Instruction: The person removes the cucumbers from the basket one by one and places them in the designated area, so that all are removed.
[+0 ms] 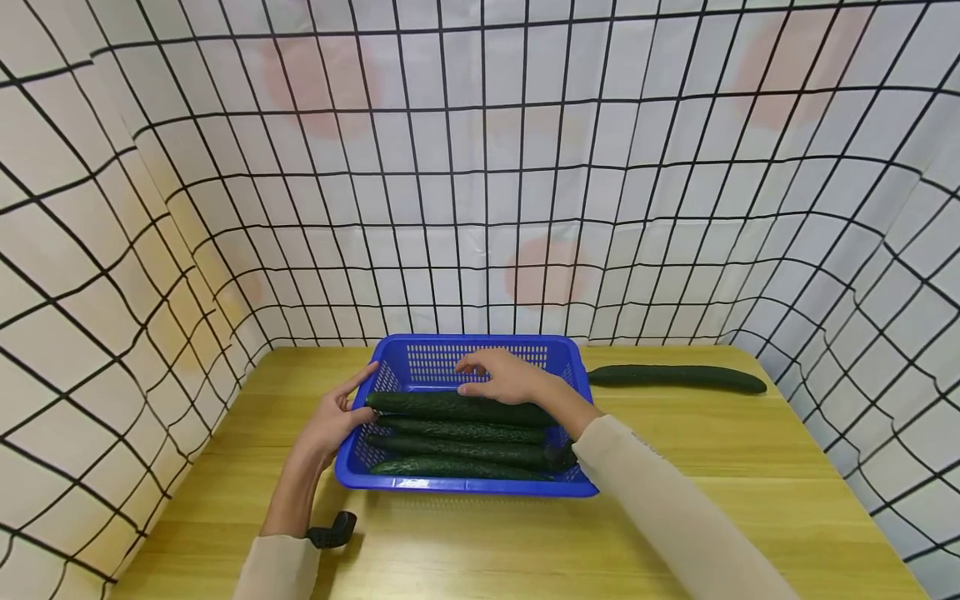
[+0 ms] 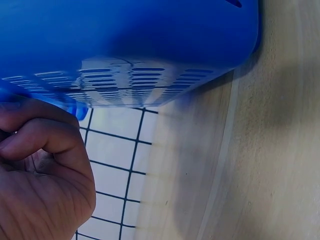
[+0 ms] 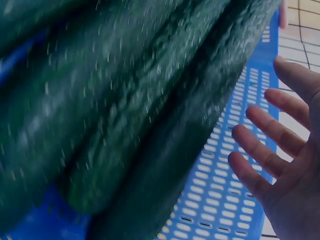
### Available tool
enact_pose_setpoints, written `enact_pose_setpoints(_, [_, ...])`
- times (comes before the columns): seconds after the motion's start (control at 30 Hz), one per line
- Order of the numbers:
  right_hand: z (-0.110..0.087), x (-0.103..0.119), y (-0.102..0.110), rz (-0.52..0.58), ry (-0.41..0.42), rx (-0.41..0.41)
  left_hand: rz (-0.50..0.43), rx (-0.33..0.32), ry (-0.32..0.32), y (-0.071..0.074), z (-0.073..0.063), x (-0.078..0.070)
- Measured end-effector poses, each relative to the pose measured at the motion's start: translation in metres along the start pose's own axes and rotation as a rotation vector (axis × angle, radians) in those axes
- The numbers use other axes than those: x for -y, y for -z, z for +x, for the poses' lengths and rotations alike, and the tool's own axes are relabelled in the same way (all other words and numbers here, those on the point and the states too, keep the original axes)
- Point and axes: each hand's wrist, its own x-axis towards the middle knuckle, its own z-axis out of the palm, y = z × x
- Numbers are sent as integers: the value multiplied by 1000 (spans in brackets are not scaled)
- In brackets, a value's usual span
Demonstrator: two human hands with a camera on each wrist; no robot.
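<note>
A blue perforated plastic basket stands on the wooden table with several dark green cucumbers lying lengthwise inside. My left hand grips its left rim, thumb over the edge and index finger stretched along it; in the left wrist view, other fingers curl beside the basket wall. Over the basket's back half hovers my right hand, fingers relaxed and holding nothing. Just below it lies the rearmost cucumber. The right wrist view shows the spread fingers apart from the bumpy cucumbers.
One more cucumber lies on the table right of the basket, near the back edge. White sheeting behind a black wire grid encloses the back and both sides. A black device sits at my left wrist.
</note>
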Motion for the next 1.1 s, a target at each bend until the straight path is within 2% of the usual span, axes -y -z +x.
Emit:
enact_pose_setpoints(0.23, [1,7,-10,9,2,8,-16,-10,0,0,1,1])
enact_pose_setpoints(0.47, [1,13,-18,-42,7,51,-15,-3,-2,0,0,0])
enact_pose_setpoints(0.73, [2,10,-23,-85,-21,61,-21,3,-2,-1,-1,0])
enact_pose_setpoints(1.1, [1,10,-20,-30,-29,26,-29,-8,9,-1,2,3])
